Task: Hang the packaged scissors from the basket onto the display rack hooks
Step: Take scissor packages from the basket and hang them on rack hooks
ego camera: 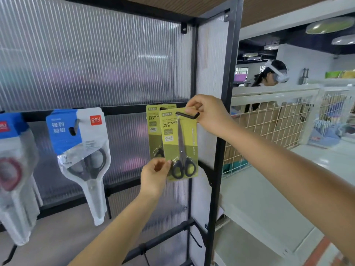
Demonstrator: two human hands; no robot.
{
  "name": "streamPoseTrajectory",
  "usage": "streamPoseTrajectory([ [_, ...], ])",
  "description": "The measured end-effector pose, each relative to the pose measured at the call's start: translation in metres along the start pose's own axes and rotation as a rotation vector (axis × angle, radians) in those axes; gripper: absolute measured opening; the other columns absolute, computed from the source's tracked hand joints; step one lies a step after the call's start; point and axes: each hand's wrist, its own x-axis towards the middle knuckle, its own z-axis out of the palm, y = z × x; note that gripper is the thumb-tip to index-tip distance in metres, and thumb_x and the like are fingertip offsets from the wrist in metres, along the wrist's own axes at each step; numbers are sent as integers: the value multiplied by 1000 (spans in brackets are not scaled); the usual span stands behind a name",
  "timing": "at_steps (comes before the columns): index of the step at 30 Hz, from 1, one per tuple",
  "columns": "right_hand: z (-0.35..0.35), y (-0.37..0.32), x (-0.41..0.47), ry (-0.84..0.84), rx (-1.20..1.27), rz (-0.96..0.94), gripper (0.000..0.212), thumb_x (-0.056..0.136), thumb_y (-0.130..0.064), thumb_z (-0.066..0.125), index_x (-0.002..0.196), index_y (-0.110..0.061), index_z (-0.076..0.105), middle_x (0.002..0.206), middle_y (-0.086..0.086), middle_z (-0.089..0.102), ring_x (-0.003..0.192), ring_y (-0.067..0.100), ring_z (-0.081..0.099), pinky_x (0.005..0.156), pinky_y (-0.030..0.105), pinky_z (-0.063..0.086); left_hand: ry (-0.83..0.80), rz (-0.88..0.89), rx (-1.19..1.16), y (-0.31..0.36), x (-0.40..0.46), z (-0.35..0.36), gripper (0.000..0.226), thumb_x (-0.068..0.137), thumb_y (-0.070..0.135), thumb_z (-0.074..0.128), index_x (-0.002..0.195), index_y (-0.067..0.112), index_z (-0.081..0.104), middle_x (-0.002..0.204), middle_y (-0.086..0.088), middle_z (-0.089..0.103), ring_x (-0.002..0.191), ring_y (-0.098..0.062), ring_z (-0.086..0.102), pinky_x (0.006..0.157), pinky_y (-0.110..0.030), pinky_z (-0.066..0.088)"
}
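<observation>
The head view, the only one, looks at a black-framed display rack (221, 131) with ribbed translucent panels. The right hand (206, 114) pinches the top edge of a green packaged scissors card (179, 144) beside the upturned tip of a black hook (187, 114); the hook passes through the card's hang hole, so this card looks threaded on but not yet pushed back. The left hand (153, 176) pinches the card's lower left corner, steadying it. Behind it a second green card (153, 129) already hangs on the same hook. To the left, a blue-and-white scissors pack (80, 148) hangs on another hook, and one more pack (11, 169) sits at the frame's edge. The basket is out of sight, so how many remain cannot be told.
</observation>
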Motion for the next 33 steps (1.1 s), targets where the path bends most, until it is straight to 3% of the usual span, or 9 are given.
streamPoseTrajectory([
  [6, 29, 12, 23, 33, 40, 14, 13, 89, -15, 64, 98, -5, 62, 82, -2, 56, 74, 8, 52, 71, 17, 43, 117, -36, 26, -3, 34, 0, 2, 91, 16, 60, 91, 14, 59, 83, 3, 60, 87, -18, 58, 84, -30, 48],
  [12, 47, 19, 36, 65, -33, -20, 11, 90, -15, 61, 95, -5, 62, 87, 1, 58, 80, 18, 57, 79, 38, 50, 169, -73, 58, -5, 50, 0, 4, 92, 18, 59, 92, 15, 56, 83, 5, 56, 88, -17, 55, 86, -31, 47],
  [15, 50, 20, 38, 85, -69, -26, 8, 91, -15, 60, 94, -7, 61, 87, 0, 56, 77, 13, 52, 78, 38, 50, 174, -83, 77, -4, 55, -2, 5, 93, 19, 58, 94, 15, 55, 89, 2, 56, 89, -17, 53, 84, -29, 43],
  [20, 48, 16, 33, 44, -182, -20, 15, 95, -17, 52, 104, -7, 59, 100, 0, 51, 91, 17, 55, 84, 34, 48, 187, -83, 141, -1, 59, -5, 11, 93, 20, 58, 98, 11, 58, 96, -2, 58, 89, -18, 53, 79, -28, 42],
  [24, 39, 11, 17, 20, -213, 12, 23, 97, -14, 47, 118, -8, 55, 110, 2, 49, 97, 16, 52, 85, 33, 46, 227, -34, 203, 8, 51, -7, 12, 93, 17, 58, 99, 15, 47, 101, -1, 54, 89, -16, 53, 76, -24, 41],
  [27, 34, 9, -8, 32, -284, -26, 26, 96, -14, 47, 118, -5, 55, 112, 9, 53, 100, 24, 53, 82, 38, 46, 246, 87, 353, 15, 35, -8, 20, 94, 18, 56, 111, 10, 48, 108, -3, 48, 94, -16, 51, 80, -25, 42],
  [29, 32, 8, -25, 6, -410, -41, 29, 98, -19, 43, 117, -2, 56, 115, 13, 54, 106, 28, 52, 82, 36, 44, 247, 258, 532, 16, 23, -8, 26, 95, 19, 54, 117, 6, 50, 114, -7, 50, 105, -23, 51, 85, -31, 44],
  [33, 28, 5, -64, -105, -524, -19, 45, 99, -25, 39, 137, -2, 41, 137, 13, 46, 125, 28, 44, 103, 33, 33, 204, 608, 812, 15, -9, -6, 27, 82, 6, 68, 105, -4, 59, 114, -21, 58, 105, -40, 55, 82, -47, 52],
])
